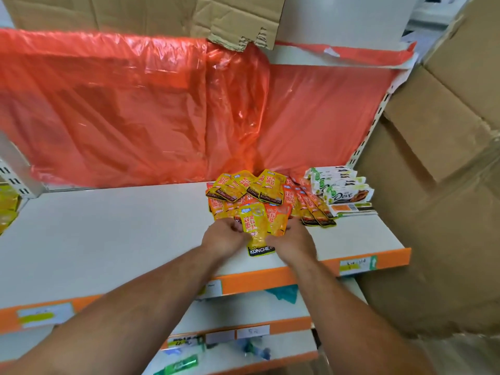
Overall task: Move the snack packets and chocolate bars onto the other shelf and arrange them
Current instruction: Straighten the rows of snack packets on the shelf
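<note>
A heap of yellow and orange snack packets (259, 190) lies on the white shelf (108, 234) toward its right side. Right of the heap sit several white chocolate bars (343, 190), stacked near the shelf's upright. My left hand (221, 238) and my right hand (290, 243) meet at the front of the heap. Between them they hold a small bunch of yellow packets (261, 226), fingers curled round its sides. One packet's black lower end hangs below the hands, near the shelf's front edge.
Orange plastic sheeting (135, 109) hangs behind the shelf. Big cardboard boxes (438, 185) press in on the right, and more cardboard sits overhead. Lower shelves with orange edges and price labels (357, 263) lie below. More yellow packets (6, 207) show on the neighbouring shelf at far left.
</note>
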A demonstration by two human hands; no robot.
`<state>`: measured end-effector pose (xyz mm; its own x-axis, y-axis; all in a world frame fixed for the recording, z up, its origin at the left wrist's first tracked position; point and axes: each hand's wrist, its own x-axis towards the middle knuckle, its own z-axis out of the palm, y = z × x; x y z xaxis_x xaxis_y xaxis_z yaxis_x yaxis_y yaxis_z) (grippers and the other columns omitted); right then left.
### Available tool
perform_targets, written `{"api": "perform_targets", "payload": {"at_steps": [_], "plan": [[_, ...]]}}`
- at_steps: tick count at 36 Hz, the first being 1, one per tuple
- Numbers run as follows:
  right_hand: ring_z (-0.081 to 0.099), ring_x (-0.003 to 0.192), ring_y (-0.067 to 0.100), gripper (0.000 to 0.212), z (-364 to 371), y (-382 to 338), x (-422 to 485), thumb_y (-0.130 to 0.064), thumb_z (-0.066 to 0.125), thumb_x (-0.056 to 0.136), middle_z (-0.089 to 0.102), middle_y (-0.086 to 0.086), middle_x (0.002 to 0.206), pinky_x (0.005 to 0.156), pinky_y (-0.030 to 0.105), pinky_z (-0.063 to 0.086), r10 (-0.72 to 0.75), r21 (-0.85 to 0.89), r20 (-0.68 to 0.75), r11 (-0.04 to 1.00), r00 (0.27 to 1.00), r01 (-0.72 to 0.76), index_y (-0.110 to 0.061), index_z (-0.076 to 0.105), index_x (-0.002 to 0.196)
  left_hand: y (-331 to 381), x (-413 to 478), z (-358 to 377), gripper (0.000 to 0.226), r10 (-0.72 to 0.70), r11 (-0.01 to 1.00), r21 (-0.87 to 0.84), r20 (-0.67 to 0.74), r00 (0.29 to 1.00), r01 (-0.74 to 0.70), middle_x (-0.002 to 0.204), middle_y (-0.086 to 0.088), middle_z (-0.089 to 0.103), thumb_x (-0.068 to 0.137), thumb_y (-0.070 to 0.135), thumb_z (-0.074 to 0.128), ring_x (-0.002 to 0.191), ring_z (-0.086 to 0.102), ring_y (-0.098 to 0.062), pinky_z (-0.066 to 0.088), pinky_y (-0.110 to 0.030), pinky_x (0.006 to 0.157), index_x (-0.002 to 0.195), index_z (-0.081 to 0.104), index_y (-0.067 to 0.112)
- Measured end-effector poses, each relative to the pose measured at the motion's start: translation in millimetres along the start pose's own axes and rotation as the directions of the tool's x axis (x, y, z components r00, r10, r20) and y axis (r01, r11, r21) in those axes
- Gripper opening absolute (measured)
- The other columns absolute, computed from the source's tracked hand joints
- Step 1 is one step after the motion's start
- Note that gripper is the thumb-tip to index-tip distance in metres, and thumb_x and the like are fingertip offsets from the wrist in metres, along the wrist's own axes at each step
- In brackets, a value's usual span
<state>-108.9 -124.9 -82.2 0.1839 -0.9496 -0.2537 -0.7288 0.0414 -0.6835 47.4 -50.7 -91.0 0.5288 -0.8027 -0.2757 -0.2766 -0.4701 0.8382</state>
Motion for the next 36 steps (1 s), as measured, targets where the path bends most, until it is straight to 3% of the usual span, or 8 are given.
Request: {"api": "perform_targets", "payload": {"at_steps": [6,10,16,22,26,30,33,36], "plan": [[0.065,0.071,0.021,0.025,-5.3,5.2,0.7,-0.034,0.082,0.072,0.066,-0.006,0.071,0.062,0.033,0.047,-0.075,0.085,0.114,0.994,0.991,0.066,-0.019,0.065,0.083,3.7,0.6,-0.6,0.025,-0.016,1.000,-0.015,0.015,1.000,0.017,0.060,-0.001,0.060,0.055,0.033,0.072,0.060,0.055,-0.022,0.058,-0.052,0.078,0.063,0.051,0.021],[0.056,0.069,0.020,0.027,-10.6,4.6,-2.2,-0.029,0.081,0.077,0.056,-0.004,0.072,0.063,0.033,0.041,-0.098,0.097,0.134,0.992,0.986,0.086,-0.021,0.056,0.081,7.6,-5.9,-4.1,0.025,-0.012,0.999,-0.032,0.002,1.000,0.012,0.063,-0.004,0.060,0.064,0.025,0.076,0.061,0.055,-0.024,0.059,-0.042,0.075,0.068,0.051,0.020],[0.060,0.085,0.021,0.020,-16.0,5.2,-4.8,-0.027,0.076,0.083,0.060,-0.005,0.086,0.082,0.038,0.051,-0.095,0.120,0.134,0.990,0.986,0.079,-0.021,0.059,0.093,4.9,-8.9,-8.9,0.026,-0.004,0.996,-0.093,-0.029,1.000,0.001,0.061,-0.001,0.049,0.077,0.003,0.071,0.057,0.045,-0.018,0.038,-0.029,0.058,0.073,0.050,0.017],[0.060,0.103,0.012,0.043,-13.4,6.5,-5.2,-0.024,0.074,0.084,0.062,-0.002,0.131,0.092,0.034,0.050,-0.093,0.114,0.182,0.991,0.979,0.073,-0.023,0.063,0.125,2.2,-11.0,-4.6,0.027,0.002,0.993,-0.114,-0.043,0.999,-0.007,0.063,0.003,0.049,0.075,-0.001,0.068,0.057,0.044,-0.016,0.038,-0.028,0.060,0.072,0.050,0.020],[0.061,0.100,0.015,0.034,-13.0,3.9,-5.9,-0.025,0.074,0.083,0.064,-0.007,0.113,0.089,0.034,0.049,-0.062,0.097,0.163,0.994,0.985,0.047,-0.021,0.062,0.114,-0.1,-11.8,-6.2,0.029,0.005,0.986,-0.164,-0.026,1.000,-0.009,0.062,0.005,0.045,0.073,-0.007,0.066,0.059,0.041,-0.016,0.042,-0.032,0.066,0.072,0.051,0.019],[0.055,0.075,0.016,0.015,-15.7,-4.1,-10.7,-0.016,0.071,0.082,0.060,-0.002,0.082,0.072,0.034,0.045,-0.049,0.140,0.123,0.990,0.991,0.032,-0.020,0.057,0.084,-0.8,-16.6,-14.0,0.028,-0.009,0.967,-0.256,-0.012,1.000,0.006,0.063,0.004,0.041,0.079,-0.009,0.067,0.057,0.038,-0.013,0.043,-0.025,0.064,0.076,0.052,0.015],[0.052,0.077,0.019,0.015,-18.6,-14.1,-20.4,-0.010,0.069,0.087,0.052,0.001,0.078,0.078,0.038,0.046,-0.043,0.212,0.111,0.977,0.993,0.019,-0.016,0.057,0.082,-2.7,-20.4,-27.4,0.030,-0.045,0.935,-0.352,-0.018,0.999,0.036,0.063,0.002,0.045,0.078,-0.009,0.070,0.055,0.041,-0.013,0.039,-0.021,0.057,0.072,0.052,0.015],[0.050,0.077,0.016,0.019,-14.2,-26.3,-33.8,-0.008,0.066,0.093,0.052,-0.004,0.080,0.077,0.034,0.041,-0.084,0.311,0.103,0.949,0.991,0.048,-0.019,0.054,0.083,-10.8,-25.3,-45.9,0.026,-0.075,0.906,-0.419,-0.030,0.997,0.055,0.069,-0.005,0.059,0.074,-0.011,0.071,0.067,0.055,-0.021,0.048,-0.030,0.069,0.071,0.059,0.012]]}}
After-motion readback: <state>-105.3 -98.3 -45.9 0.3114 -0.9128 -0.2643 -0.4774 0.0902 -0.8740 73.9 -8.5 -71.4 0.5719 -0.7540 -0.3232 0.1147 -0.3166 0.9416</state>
